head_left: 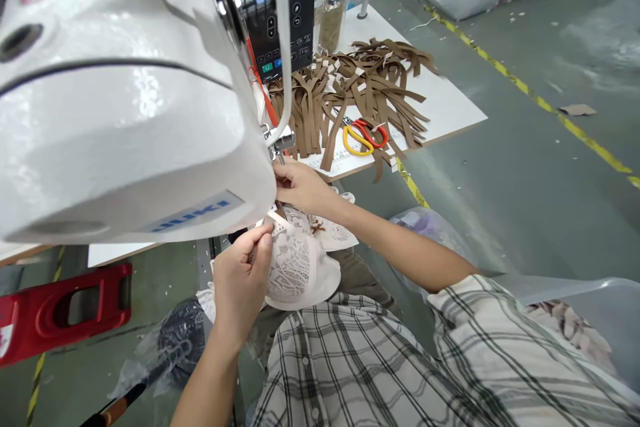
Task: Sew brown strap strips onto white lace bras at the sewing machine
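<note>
A white lace bra (pixel 295 267) hangs over the lap, below the head of a white sewing machine (pixel 150 140). My left hand (pixel 245 273) pinches the bra's upper edge between thumb and fingers. Close under the machine's needle area is my right hand (pixel 305 188), its fingers bent and pressed together. A brown strap seems to run between the hands, but the machine head partly covers it. What the right fingertips hold is hidden.
Brown straps (pixel 370 87) with white tags are heaped on the white table (pixel 450 107). Scissors (pixel 363 137) with red and yellow handles lie among them. Behind stands a control panel (pixel 280 20). A red stool (pixel 65 310) is at left, a clear plastic bin (pixel 600 320) at right.
</note>
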Demonstrator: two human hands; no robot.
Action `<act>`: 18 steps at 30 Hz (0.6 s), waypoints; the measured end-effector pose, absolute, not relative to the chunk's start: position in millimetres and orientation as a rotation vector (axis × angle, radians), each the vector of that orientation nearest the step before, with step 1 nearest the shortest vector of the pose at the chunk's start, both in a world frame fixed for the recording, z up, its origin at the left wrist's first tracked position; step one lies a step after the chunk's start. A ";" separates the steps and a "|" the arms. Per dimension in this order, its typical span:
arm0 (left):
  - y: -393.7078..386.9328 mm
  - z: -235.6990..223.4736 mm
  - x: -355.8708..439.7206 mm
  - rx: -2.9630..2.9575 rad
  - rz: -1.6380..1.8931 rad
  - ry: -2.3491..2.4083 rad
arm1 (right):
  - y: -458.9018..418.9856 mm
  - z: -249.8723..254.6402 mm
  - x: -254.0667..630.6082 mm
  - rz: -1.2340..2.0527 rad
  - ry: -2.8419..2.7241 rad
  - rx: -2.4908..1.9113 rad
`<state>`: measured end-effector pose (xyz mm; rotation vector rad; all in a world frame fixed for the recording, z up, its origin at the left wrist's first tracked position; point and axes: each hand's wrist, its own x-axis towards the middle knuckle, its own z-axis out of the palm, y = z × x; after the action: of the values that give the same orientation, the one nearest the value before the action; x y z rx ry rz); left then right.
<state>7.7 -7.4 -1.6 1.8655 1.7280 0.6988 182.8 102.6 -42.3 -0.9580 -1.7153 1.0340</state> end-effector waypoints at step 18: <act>-11.8 -12.3 -0.3 1.916 0.886 1.823 | 38.5 -82.0 182.4 1.289 -1.230 -0.892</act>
<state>-0.3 -11.8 -12.3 1.9157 1.8226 0.8865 182.4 38.5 -82.0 -0.8921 -1.2296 1.2892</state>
